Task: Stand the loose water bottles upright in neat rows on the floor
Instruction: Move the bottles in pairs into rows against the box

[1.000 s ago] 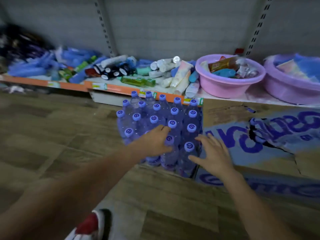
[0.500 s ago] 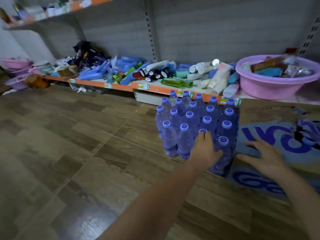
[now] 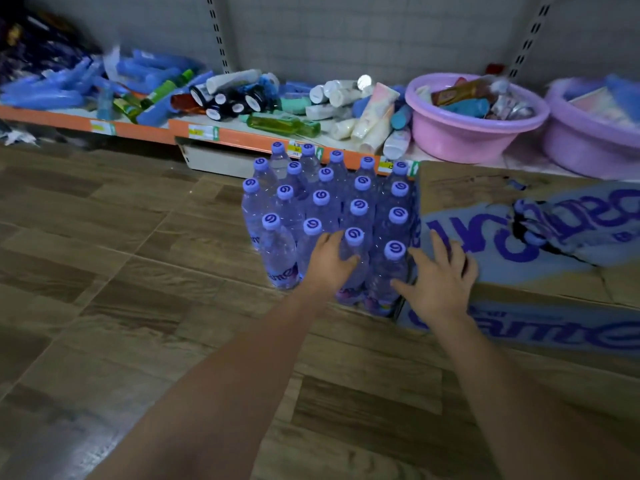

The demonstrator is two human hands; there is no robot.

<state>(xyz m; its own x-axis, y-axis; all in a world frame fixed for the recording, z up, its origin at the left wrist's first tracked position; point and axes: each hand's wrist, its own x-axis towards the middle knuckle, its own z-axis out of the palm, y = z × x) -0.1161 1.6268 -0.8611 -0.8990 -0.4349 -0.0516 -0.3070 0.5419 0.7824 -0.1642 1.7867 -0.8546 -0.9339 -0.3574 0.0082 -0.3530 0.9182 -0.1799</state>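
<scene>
Wood-patterned tiles make up the floor [image 3: 104, 306], and two bare forearms reach forward over it from the bottom of the view. The left hand [image 3: 329, 263] grips a front-row bottle [image 3: 353, 258], thumb and fingers curled round it just below its purple cap. The right hand [image 3: 438, 278] is spread with straight fingers; they lie over the near top edge of a cardboard box [image 3: 519, 296], the thumb pointing toward the rightmost front bottle [image 3: 389, 271], though contact there is hard to tell.

Clear water bottles [image 3: 325, 209] with purple caps stand upright on the floor in tidy rows, packed against one another, the block's right side just beside the box. That box is brown with large purple lettering, and a torn printed flap lies on its top.

Behind the bottles runs a low shelf [image 3: 145, 131] with an orange front edge and price tags. Blue packets, green bottles, dark jars and white tubes lie jumbled along it. A pink basin [image 3: 464, 140] holding mixed items sits on the shelf to the right, with a purple basin [image 3: 588, 147] beside it at the frame's edge. Grey panelling with slotted uprights forms the back.
</scene>
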